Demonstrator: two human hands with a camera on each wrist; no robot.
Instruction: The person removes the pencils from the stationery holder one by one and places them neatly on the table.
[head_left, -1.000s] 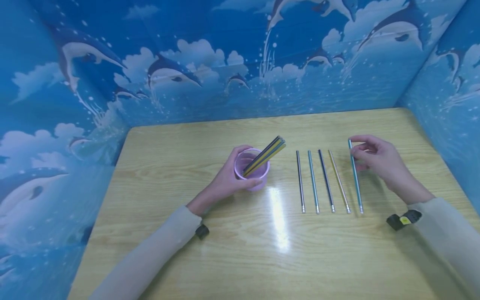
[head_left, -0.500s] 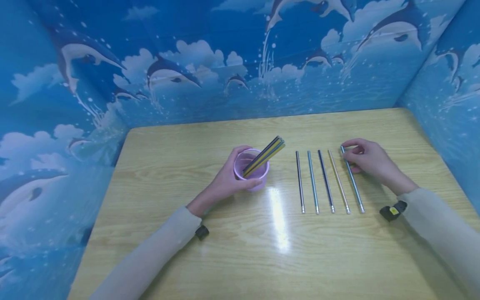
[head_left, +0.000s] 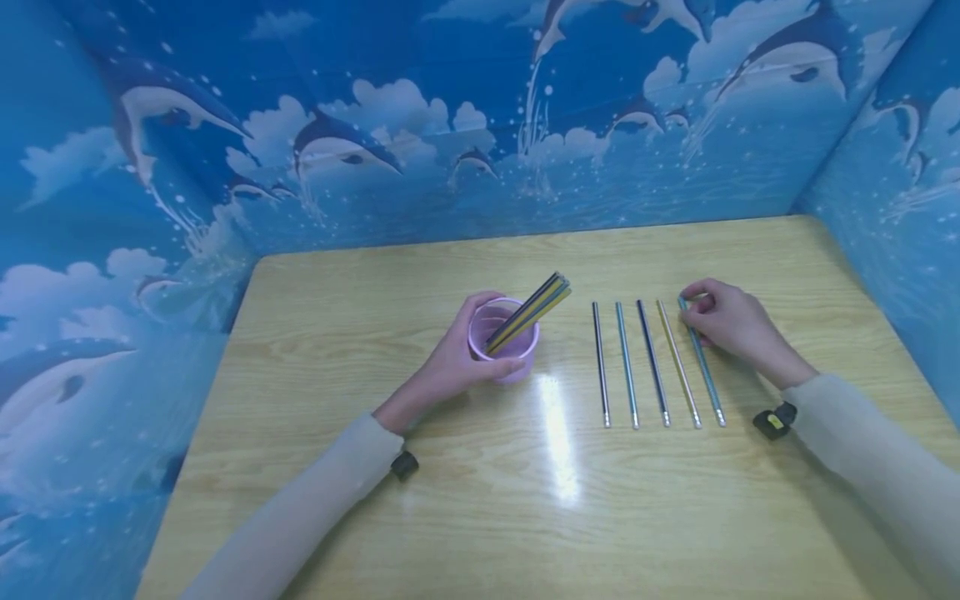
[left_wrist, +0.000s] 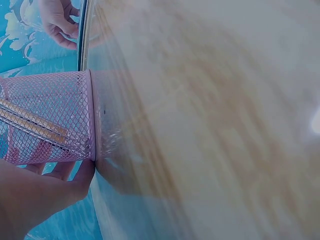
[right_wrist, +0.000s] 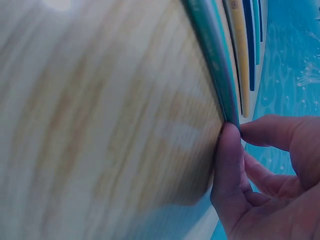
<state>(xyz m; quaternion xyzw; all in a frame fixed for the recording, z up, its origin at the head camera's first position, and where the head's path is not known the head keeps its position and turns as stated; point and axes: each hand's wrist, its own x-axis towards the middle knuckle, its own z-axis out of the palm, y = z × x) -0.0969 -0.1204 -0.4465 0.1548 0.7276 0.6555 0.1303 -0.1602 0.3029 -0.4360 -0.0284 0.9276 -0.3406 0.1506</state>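
Note:
My left hand (head_left: 457, 354) grips a pink mesh pencil cup (left_wrist: 47, 115), which stands upright on the table. Several pencils (head_left: 528, 312) lean to the right inside it. Farther right, my right hand (head_left: 731, 325) pinches the far end of a teal pencil (head_left: 705, 375) between thumb and finger. In the right wrist view this teal pencil (right_wrist: 215, 55) lies along the tabletop, with the fingertips right at its end. Left of it lie a yellow pencil (head_left: 678, 364), a dark blue pencil (head_left: 653, 362), a light blue pencil (head_left: 626, 364) and a dark pencil (head_left: 601, 364), side by side with eraser ends toward me.
A light wood table (head_left: 337, 317) carries everything. Blue dolphin-printed sheets (head_left: 450, 125) rise along its back, left and right sides. A bright light reflection lies on the tabletop between the cup and the row.
My right hand has shifted left, bringing the far end of the teal pencil nearer the yellow one and in line with the row. The left hand and cup have stayed put.

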